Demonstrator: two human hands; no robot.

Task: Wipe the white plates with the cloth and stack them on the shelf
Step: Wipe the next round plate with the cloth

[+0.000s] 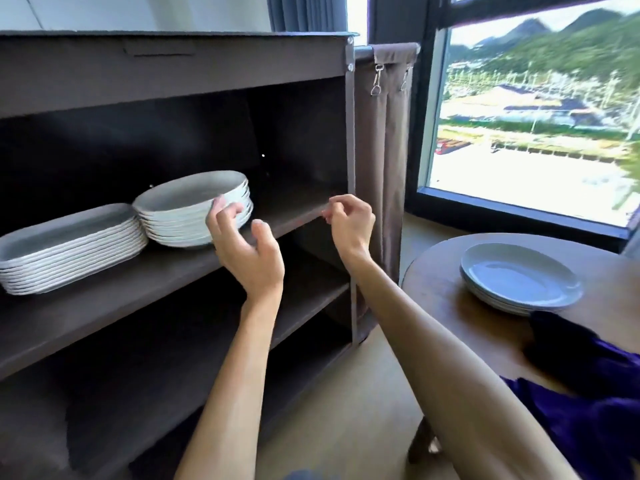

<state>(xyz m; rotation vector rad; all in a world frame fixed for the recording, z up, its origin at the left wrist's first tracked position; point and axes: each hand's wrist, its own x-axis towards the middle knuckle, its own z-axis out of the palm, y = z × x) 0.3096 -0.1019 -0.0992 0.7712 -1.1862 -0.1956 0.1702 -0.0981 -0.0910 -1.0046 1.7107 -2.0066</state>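
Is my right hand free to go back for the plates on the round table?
Probably yes. Your right hand holds nothing, and the plates lie uncovered on the round table to its right, with only the dark cloth beside them.

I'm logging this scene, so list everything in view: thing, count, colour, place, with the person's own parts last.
Round plates: one stack, exact count unclear, white, on the middle shelf.
Rectangular plates: one stack, exact count unclear, white, same shelf, left of the round stack.
Shelf unit: one, dark brown, left half of view.
Fabric bag: one, brown, hanging at the unit's right side.
Table: one, brown, round, at right.
Plates on table: a small stack, white.
Cloth: one, dark purple, on the table's near edge.
Window: one, dark frame, upper right.
Left hand: fingers loosely curled, by the round stack.
Right hand: empty, near the shelf edge.
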